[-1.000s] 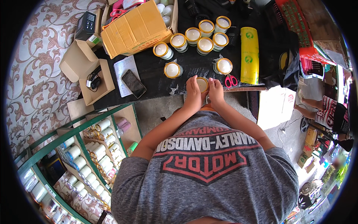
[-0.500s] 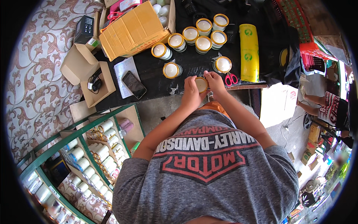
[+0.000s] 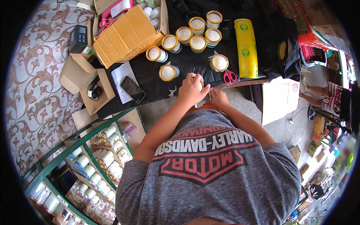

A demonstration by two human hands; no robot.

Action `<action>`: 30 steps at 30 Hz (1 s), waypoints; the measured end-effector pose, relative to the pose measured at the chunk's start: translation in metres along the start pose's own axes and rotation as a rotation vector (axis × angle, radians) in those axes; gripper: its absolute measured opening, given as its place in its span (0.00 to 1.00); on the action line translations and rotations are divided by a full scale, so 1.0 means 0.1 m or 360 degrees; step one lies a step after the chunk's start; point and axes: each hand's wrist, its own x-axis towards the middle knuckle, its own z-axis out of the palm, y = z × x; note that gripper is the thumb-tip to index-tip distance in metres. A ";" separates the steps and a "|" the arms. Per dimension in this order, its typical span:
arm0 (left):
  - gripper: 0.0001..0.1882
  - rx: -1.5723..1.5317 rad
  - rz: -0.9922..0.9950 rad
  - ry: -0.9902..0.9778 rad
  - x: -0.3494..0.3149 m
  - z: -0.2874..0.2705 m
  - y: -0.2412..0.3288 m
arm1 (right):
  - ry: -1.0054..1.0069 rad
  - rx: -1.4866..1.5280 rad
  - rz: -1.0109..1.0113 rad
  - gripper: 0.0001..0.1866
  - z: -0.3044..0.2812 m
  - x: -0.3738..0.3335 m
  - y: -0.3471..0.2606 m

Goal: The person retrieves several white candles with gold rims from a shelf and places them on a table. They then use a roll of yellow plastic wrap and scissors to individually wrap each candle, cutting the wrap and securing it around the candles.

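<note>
My left hand [image 3: 190, 90] is wrapped round a glass jar candle [image 3: 201, 85] with a gold rim, held at the table's front edge. The fingers hide most of the jar. Just right of it, my right hand [image 3: 219, 97] is closed, fingertips pinched near the jar's side; what they hold, if anything, is too small to make out. On the black-covered table ahead stand a single gold-rimmed candle [image 3: 167, 72], another candle [image 3: 219, 63] with clear film around it, and a cluster of several similar candles [image 3: 197, 43]. Red-handled scissors [image 3: 229, 77] lie right of my hands.
A yellow roll [image 3: 246, 48] lies at the right. Leftward are a phone [image 3: 133, 89] on a notebook [image 3: 119, 72], a large cardboard box [image 3: 127, 35] and a small open box [image 3: 103, 101]. A green-framed shelf [image 3: 44, 173] of candles stands lower left. Another person [image 3: 333, 99] is far right.
My right hand has come off the candle's rim and moved down and to the right. My left hand keeps the candle, its fingers now over the top. The view has shifted slightly.
</note>
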 end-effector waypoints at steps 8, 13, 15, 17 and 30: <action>0.17 0.0267 0.0008 0.0028 0.03 0.13 0.04 | 0.0427 0.0219 -0.0171 0.07 -0.36 -0.07 0.02; 0.18 0.0224 0.0023 -0.0182 0.16 -0.05 0.00 | -0.0003 0.0322 0.0452 0.07 -0.59 -0.08 -0.27; 0.18 0.0232 0.0064 -0.0137 0.28 -0.12 -0.02 | 0.0352 0.0163 -0.0032 0.07 -0.42 -0.05 -0.07; 0.19 0.0241 0.0135 -0.0081 0.41 -0.22 0.02 | 0.0526 0.0091 -0.0260 0.07 -0.36 -0.05 0.06; 0.15 0.0322 0.0813 0.0364 0.48 -0.26 0.22 | 0.0628 0.0578 -0.0218 0.09 -1.14 0.46 -0.33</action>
